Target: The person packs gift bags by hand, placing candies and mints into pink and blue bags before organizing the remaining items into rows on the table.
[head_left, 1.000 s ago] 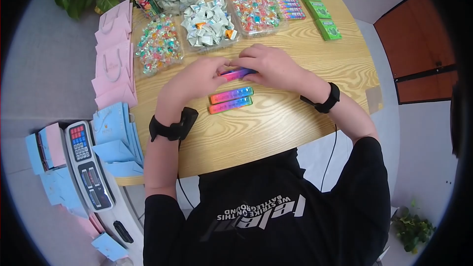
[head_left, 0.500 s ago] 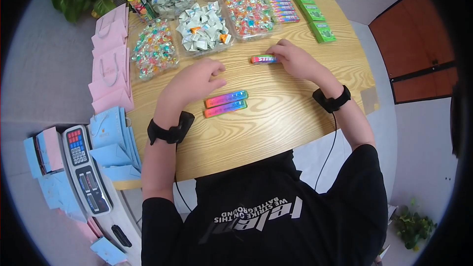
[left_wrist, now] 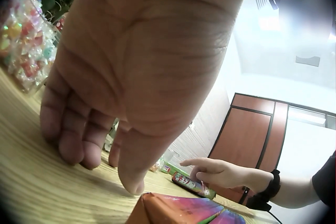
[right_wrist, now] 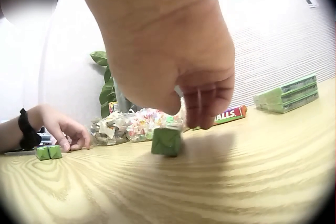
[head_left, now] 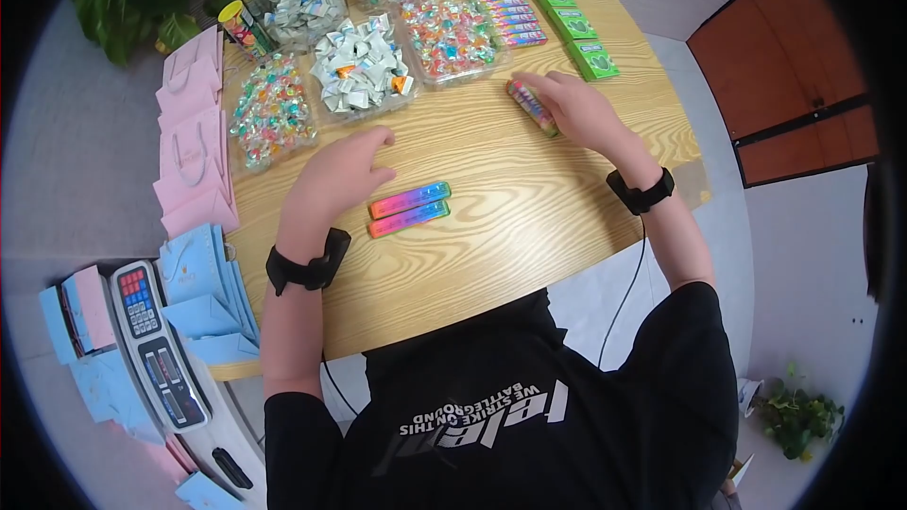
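In the head view, my left hand (head_left: 331,176) rests above the table, its fingers loosely bent with nothing between them. Just in front of its thumb lie two rainbow-coloured candy sticks (head_left: 409,210), side by side; one colourful pack end (left_wrist: 184,209) shows at the bottom of the left wrist view. Over on the right, my right hand (head_left: 584,111) hovers at a third candy stick (head_left: 532,109), which lies slanted on the wood. Seen from the right wrist, its green end (right_wrist: 166,141) sits below the thumb, and the fingers (right_wrist: 207,109) hang loosely beyond it.
Clear tubs of wrapped candies (head_left: 452,36) and white sachets (head_left: 364,71) line the back. Behind are stacked candy sticks (head_left: 515,21) and green boxes (head_left: 574,28). Pink bags (head_left: 194,151), blue bags (head_left: 203,274) and a scale (head_left: 161,349) border the left side.
My right hand has carried the third candy stick from between both hands to the right, turned it slantwise, and loosened its fingers. The left hand has let go and drawn back slightly.
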A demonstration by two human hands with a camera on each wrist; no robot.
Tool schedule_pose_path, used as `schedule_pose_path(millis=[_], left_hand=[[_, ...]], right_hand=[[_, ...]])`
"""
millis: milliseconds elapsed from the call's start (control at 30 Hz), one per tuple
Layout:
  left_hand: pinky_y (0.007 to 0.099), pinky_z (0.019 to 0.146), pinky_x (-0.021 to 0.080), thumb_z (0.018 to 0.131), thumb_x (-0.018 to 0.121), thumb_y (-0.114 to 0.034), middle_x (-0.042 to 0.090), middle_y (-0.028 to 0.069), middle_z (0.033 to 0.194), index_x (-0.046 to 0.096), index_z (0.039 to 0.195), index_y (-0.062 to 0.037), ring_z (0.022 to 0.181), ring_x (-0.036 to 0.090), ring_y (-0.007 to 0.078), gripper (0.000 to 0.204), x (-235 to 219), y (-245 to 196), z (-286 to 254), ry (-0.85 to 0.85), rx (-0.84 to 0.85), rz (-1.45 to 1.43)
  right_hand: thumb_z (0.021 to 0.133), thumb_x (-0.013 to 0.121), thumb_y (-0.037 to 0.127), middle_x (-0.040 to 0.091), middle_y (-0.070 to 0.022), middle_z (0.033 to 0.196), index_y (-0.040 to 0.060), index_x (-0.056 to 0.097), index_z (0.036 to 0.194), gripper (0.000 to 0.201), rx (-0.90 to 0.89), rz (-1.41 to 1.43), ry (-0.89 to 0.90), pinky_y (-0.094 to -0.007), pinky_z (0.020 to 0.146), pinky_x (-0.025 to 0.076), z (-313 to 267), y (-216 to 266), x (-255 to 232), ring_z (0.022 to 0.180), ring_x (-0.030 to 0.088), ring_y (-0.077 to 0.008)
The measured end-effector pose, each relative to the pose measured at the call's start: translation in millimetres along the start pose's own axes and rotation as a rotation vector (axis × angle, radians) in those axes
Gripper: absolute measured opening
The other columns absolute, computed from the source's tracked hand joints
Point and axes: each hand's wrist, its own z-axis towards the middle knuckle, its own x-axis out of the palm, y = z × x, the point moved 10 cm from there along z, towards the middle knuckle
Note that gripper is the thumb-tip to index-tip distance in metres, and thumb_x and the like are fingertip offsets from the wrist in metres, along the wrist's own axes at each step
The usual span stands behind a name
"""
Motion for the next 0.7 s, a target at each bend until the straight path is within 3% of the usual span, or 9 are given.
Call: schedule_pose_path(millis=[67,100,367,500,567,600,667,700], left_hand=[[0.0399,0.083,0.049,0.084,0.067,-0.02,0.063,0.0134,0.116,0.053,0.119,-0.0067,0.092,0.066,0.029,0.04,-1.6,-1.7,0.7,-0.041,0.041,0.04],[0.0399,0.083,0.049,0.084,0.067,-0.02,0.063,0.0134,0.116,0.053,0.119,-0.0067,0.092,0.066,0.029,0.04,-1.4,-2.5,0.6,-0.04,0.043,0.041],[0.041,0.081,0.049,0.083,0.068,-0.019,0.064,0.0135,0.114,0.053,0.118,-0.0074,0.092,0.065,0.0297,0.04,-2.2,-2.4,-1.3,-0.003,-0.017,0.01],[0.041,0.081,0.049,0.083,0.068,-0.019,0.064,0.0136,0.114,0.053,0.118,-0.0074,0.092,0.065,0.0294,0.04,-3.4,-4.4,-1.5,-0.018,0.005,0.023],[0.0419,0.081,0.049,0.083,0.068,-0.019,0.064,0.0141,0.114,0.053,0.119,-0.0068,0.093,0.065,0.0309,0.041,-3.4,-3.6,-2.7,-0.009,-0.005,0.001],[0.0419,0.081,0.049,0.083,0.068,-0.019,0.064,0.0141,0.114,0.053,0.119,-0.0068,0.093,0.065,0.0309,0.041,-1.5,0.2,-2.3,-0.008,-0.004,0.001],[0.0419,0.082,0.049,0.083,0.067,-0.021,0.064,0.0143,0.114,0.055,0.119,-0.0052,0.093,0.064,0.0321,0.041,-3.8,1.2,-1.7,-0.061,0.06,0.024],[0.0419,0.082,0.049,0.083,0.067,-0.021,0.064,0.0143,0.114,0.055,0.119,-0.0052,0.093,0.064,0.0321,0.041,-4.0,2.5,-1.7,-0.062,0.063,0.027]], right_hand=[[0.083,0.058,0.003,0.059,-0.0068,0.09,0.019,0.063,0.122,0.043,-0.201,-0.16,0.173,-0.0382,0.074,0.05,-2.8,14.5,15.9,0.087,0.061,-0.0266],[0.083,0.058,0.003,0.059,-0.0068,0.09,0.019,0.063,0.122,0.043,-0.198,-0.159,0.173,-0.0382,0.074,0.05,-2.9,12.0,17.1,0.087,0.061,-0.0266],[0.078,0.066,0.005,0.065,-0.0074,0.085,0.0116,0.067,0.115,0.037,-0.324,-0.223,-0.036,-0.0377,0.075,0.05,-4.3,2.3,1.5,0.086,0.061,-0.0263],[0.078,0.069,0.008,0.066,-0.0069,0.088,0.0106,0.069,0.11,0.032,-0.215,-0.277,-0.063,-0.0369,0.076,0.051,-10.2,-6.4,-6.2,0.087,0.062,-0.0249],[0.078,0.071,0.011,0.065,-0.0059,0.09,0.0106,0.07,0.105,0.028,-0.017,-0.307,0.095,-0.0363,0.077,0.051,-11.3,-21.3,-0.8,0.089,0.062,-0.0239],[0.078,0.071,0.011,0.065,-0.0059,0.09,0.0106,0.07,0.105,0.028,-0.016,-0.308,0.096,-0.0363,0.077,0.051,-12.1,-22.1,-0.4,0.089,0.062,-0.0239],[0.079,0.069,0.011,0.064,-0.0045,0.088,0.0101,0.07,0.1,0.021,-0.17,-0.27,-0.126,-0.036,0.075,0.051,-15.6,-5.7,-19.6,0.092,0.06,-0.0241],[0.079,0.069,0.011,0.064,-0.0045,0.088,0.0101,0.07,0.1,0.021,-0.168,-0.271,-0.13,-0.036,0.075,0.051,-15.0,-6.2,-20.7,0.092,0.06,-0.0241]])
